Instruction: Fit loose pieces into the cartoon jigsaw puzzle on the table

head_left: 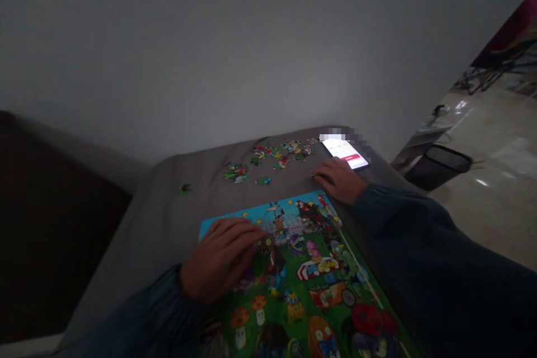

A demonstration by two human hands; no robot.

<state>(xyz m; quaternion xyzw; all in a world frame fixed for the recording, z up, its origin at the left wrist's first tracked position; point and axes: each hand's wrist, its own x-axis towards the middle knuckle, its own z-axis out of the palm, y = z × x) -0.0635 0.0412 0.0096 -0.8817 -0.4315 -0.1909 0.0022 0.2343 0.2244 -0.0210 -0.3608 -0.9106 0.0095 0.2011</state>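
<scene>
1. Head view: a colourful cartoon puzzle board (302,285) lies on a grey cloth-covered tabletop (163,218), its blue top edge toward the wall (235,56) and its lower part cut off by the frame.
2. Left hand (222,257) rests palm down over the board's upper left part, fingers together and slightly bent; I cannot tell whether its grip has anything beneath.
3. Right hand (340,180) is just beyond the board's top right corner, its grip pinching a small piece (312,176) between thumb and fingertips, seen edge-on.
4. Loose puzzle pieces (285,154) lie scattered between board and wall, with a smaller cluster (236,172) to their left.
5. One green piece (184,188) sits well apart at far left.
6. Beside the right hand, a lit phone (346,152) shows a timer and a red button.
</scene>
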